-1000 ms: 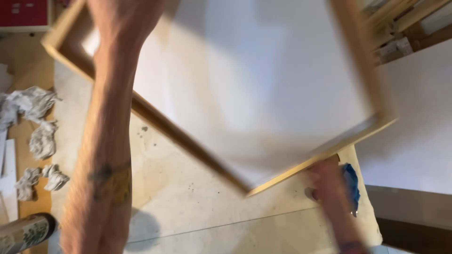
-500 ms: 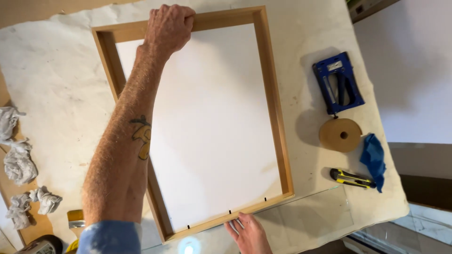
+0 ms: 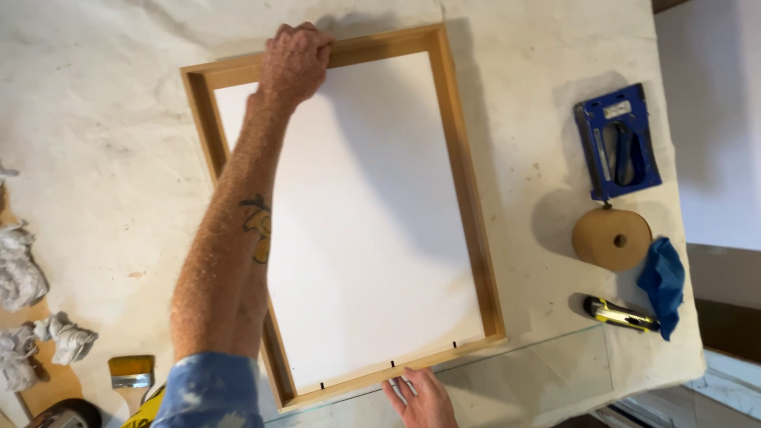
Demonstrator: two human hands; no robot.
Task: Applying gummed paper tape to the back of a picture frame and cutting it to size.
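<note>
Flat there, wooden frame point(image 3: 476, 230), white backing.

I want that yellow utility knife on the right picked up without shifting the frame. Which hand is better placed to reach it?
Probably the right hand: it rests at the wooden frame's near edge, closer to the utility knife. The left hand grips the far edge, much farther away.

Tape roll point(image 3: 611, 238) rt of frame point(image 3: 474, 214)
</note>
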